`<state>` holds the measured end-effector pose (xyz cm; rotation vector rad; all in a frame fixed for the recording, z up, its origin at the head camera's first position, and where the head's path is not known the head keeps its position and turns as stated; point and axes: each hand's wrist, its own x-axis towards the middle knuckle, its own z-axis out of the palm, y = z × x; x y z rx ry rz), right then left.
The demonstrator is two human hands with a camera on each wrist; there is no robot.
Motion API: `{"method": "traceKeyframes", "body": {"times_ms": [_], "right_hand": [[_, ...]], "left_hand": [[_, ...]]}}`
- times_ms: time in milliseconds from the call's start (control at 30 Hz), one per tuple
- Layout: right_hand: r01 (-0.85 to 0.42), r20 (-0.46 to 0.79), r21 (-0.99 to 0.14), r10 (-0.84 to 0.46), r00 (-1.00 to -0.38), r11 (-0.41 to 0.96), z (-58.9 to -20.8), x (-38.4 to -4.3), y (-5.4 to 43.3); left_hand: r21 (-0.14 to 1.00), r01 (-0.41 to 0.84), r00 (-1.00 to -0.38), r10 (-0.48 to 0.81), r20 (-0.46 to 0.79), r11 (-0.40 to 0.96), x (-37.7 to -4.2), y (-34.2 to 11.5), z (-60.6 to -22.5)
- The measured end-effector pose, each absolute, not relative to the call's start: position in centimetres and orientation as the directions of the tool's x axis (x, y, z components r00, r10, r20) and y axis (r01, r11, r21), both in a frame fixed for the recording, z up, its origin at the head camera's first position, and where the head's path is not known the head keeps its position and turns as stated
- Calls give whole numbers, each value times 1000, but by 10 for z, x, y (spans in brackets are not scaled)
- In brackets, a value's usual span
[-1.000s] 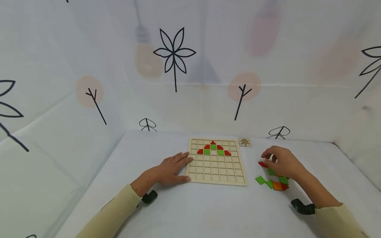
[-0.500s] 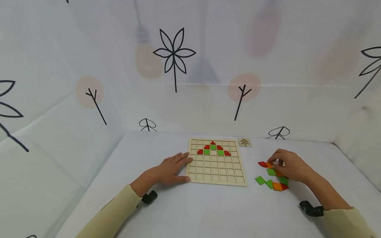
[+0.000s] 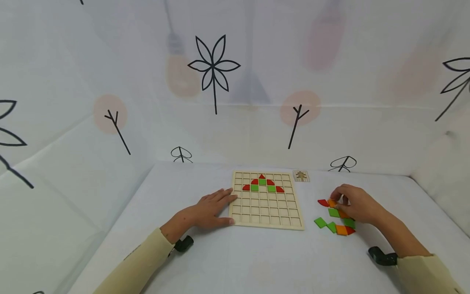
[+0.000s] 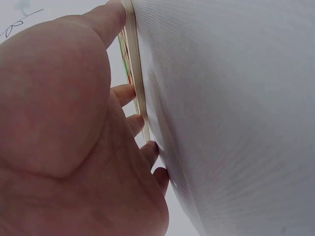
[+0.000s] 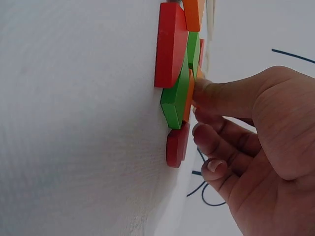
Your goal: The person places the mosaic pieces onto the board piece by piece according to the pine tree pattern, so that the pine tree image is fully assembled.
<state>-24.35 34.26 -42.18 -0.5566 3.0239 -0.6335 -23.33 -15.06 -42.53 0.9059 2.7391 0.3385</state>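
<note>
A pale wooden grid board (image 3: 264,208) lies on the table, with red (image 3: 279,189) and green tiles (image 3: 255,188) set in its upper cells in a peaked shape. Along the board's left edge rests my left hand (image 3: 207,210), fingers spread; the left wrist view shows fingertips against the board's side. My right hand (image 3: 358,204) is over the loose tiles to the right, thumb and forefinger pinching a small orange tile (image 3: 332,203). A red tile (image 3: 323,202) touches it on the left. In the right wrist view, other fingers curl behind the thumb.
Loose green (image 3: 320,222), orange (image 3: 341,230) and red tiles (image 3: 350,230) lie close together below the right hand, some partly covered. A small card with a tree picture (image 3: 301,176) lies by the board's upper right corner. White printed cloth (image 3: 249,134) stands behind the table.
My right hand has come down and slightly right onto the orange tile, which its fingers now pinch; since half a second ago it has barely moved. The left hand and board stay put.
</note>
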Motion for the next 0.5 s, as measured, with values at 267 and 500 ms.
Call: {"method": "traceKeyframes", "body": {"times_ms": [267,500], "right_hand": [[-325,48,-406,-335,-941,854,-417,-244,343],[-313,53,-446,-325,-944,839,-410,-241,336]], "left_hand": [[301,555,-777,613,-143,775,-232,-151,-424],[293,556,-778,611,-145,777,-232,-151,-425]]}}
